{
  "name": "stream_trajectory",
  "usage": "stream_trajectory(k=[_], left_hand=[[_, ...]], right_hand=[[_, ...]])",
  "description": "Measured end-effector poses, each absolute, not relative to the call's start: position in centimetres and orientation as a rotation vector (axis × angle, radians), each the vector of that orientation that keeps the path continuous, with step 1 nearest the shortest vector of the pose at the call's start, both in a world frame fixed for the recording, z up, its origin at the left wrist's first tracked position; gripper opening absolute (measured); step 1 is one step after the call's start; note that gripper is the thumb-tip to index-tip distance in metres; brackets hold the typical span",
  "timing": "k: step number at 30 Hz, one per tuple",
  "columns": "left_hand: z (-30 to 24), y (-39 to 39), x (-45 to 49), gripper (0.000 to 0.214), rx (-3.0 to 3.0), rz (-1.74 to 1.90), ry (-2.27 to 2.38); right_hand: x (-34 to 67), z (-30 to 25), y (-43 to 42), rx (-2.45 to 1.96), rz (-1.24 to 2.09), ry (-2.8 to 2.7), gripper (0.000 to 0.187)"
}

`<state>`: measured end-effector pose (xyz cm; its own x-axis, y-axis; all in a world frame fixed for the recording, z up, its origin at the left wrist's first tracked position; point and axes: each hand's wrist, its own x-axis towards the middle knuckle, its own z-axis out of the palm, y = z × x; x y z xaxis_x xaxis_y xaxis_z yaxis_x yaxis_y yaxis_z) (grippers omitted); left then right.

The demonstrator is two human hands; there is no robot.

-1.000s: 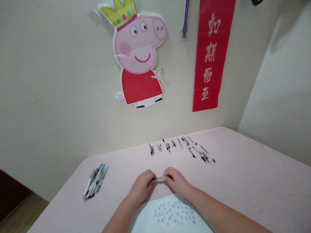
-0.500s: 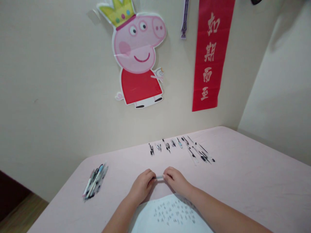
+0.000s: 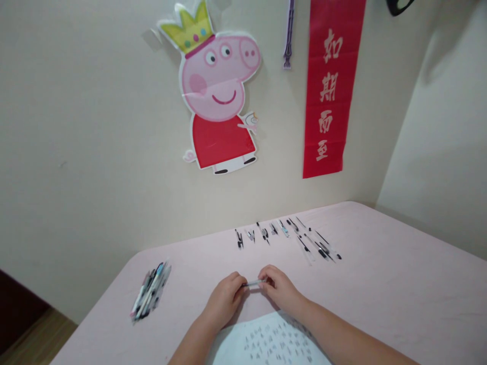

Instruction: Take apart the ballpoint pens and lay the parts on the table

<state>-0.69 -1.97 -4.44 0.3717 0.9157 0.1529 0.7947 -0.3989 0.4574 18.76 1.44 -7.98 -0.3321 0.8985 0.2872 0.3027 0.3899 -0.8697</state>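
Against the pale wall [image 3: 122,177]: far edge of the pink-covered table [image 3: 399,284], rounded at both visible corners.
Far-edge row: pen parts [image 3: 263,234] laid out in small groups, longer pieces fanning out at the right end; well ahead of both hands.
Left side of the table: bundle of pens [image 3: 150,294], lying slantwise near the left edge, well apart from the left forearm [image 3: 198,337].
Room for moving: pink cover stretching widest to the right, beyond the right forearm [image 3: 342,327]; narrower band between hands and pen parts, another between bundle and left hand.
Between the forearms: white sheet with rows of grey marks [image 3: 277,344]; paper or fabric, cannot tell which.
Left hand [image 3: 226,299]: back turned up, fingers curled inward, thumb and forefinger pinching the left end of a slim grey pen [image 3: 253,283].
Right hand [image 3: 281,289]: facing the left, fingers bent, thumb and fingertips closed about the right end.
Slim grey pen: bridging the gap between both grips, nearly level, middle exposed, just beyond the top of the white sheet; whole or only a part, too small to tell.
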Motion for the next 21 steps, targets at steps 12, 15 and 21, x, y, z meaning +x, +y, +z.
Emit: stream_trajectory(k=[12,15,21], left_hand=[[-4.06,-2.07,-0.66,0.022,2.336,0.582,1.497],[-4.08,-1.99,-0.95,0.023,2.324,0.592,1.507],[-4.13,-1.72,-1.43,0.021,2.302,0.61,1.517]], right_hand=[[18.9,-8.09,1.89,-1.08,0.902,-1.898,0.014],[18.9,-8.33,1.95,-1.098,0.956,-1.8,0.007],[18.76,-8.74,1.97,-1.132,1.081,-1.661,0.005]])
